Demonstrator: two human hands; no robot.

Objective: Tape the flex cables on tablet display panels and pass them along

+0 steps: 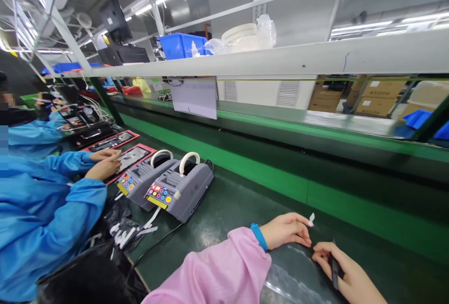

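Observation:
My left hand (287, 230), in a pink sleeve with a blue wristband (258, 237), is low over the bench. A small white strip (312, 219) clings to its outstretched fingertip. Its other fingers curl down beside a clear plastic sheet (291, 278); what they pinch, if anything, is hidden. Close by on the right, my right hand (347, 269) has its thumb and finger brought together, their tips close to the left fingers. A slim black pen-like tool (335, 271) is held within this hand.
Two grey tape dispensers (184, 184) stand left on the dark bench (224, 201), with white strips (126, 236) and a black cable nearby. A co-worker in blue (42, 210) handles a part in a red-edged tray (135, 158). An overhead shelf (280, 63) carries a blue bin (182, 46).

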